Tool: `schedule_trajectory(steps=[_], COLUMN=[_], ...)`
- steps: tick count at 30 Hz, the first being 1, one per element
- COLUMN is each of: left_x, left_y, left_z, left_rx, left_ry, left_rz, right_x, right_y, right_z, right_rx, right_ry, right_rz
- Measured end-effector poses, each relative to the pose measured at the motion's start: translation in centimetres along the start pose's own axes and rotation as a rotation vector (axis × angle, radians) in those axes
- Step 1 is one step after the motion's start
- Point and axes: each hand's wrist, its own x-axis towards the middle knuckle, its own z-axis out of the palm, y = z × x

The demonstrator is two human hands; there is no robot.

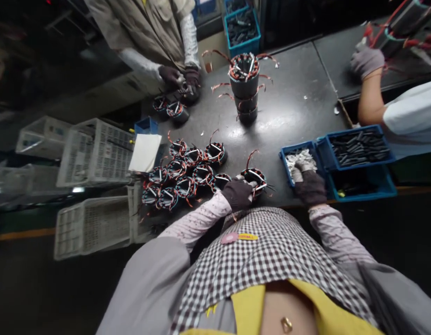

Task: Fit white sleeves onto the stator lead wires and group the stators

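Gloves, dark, on both of the person's hands. Left hand (239, 193) grips a wound stator (254, 178) at the near edge of the dark worktable (292, 107), fingers clasped over its near rim; the stator sits on the table just right of a cluster of stators (187, 174), red and blue windings, red leads sticking up. Right hand (308, 184) reaches into a small blue bin of pale strips (301, 160) right of the held stator, fingertips down among the strips; cannot tell whether it has pinched any. Touching that bin on the right, a blue bin of dark strips (358, 147), and near that a larger blue tray (361, 185), mostly in shadow. Mid-table, far of the hands, a stack of stators (246, 88), three or so high, white strips poking from the top one, red leads curling out. Far left, a second person's gloved hands (182, 79) work on a stator, with two more stators (171, 108) just near them. Far right, a third person's gloved hand (367, 60) rests on another table by red-wired parts, blurred. White sheet (144, 152) lies over a small blue box at the table's left edge. White plastic crates (95, 186) stacked left of the table, low down. Another blue bin (242, 29) of dark parts beyond the far edge.
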Motion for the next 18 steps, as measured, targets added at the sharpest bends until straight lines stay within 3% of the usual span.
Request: schedule_trajectory(steps=[2, 4, 7, 9, 12, 15, 18], left_x=[1.3, 2.6, 4.0, 4.3, 3.9, 2.8, 2.3], left_y=[0.9, 1.6, 2.3, 2.4, 2.3, 1.2, -2.1], left_z=[-0.1, 0.5, 2.4, 3.6, 4.1, 2.7, -0.1], left_rx=[0.029, -0.007, -0.18, -0.271, -0.31, -0.377, -0.844], left_ry=[-0.066, -0.07, -0.012, 0.011, 0.024, 0.062, 0.174], left_rz=[0.039, -0.021, -0.17, -0.182, -0.172, -0.188, -0.174], right_x=[-1.3, -1.4, 1.3, 4.0, 6.4, 5.6, 3.1], right_y=[-1.6, -3.6, -7.3, -9.9, -12.2, -10.8, -6.4], right_z=[2.8, 5.4, 8.1, 8.9, 9.0, 7.2, 4.1], right_rx=[0.112, 0.223, 0.171, -0.013, -0.213, 0.059, 0.395], right_ry=[-0.052, -0.065, -0.068, -0.25, -0.526, -0.476, -0.253], right_rz=[-0.059, -0.15, -0.263, -0.239, -0.065, -0.033, 0.015])
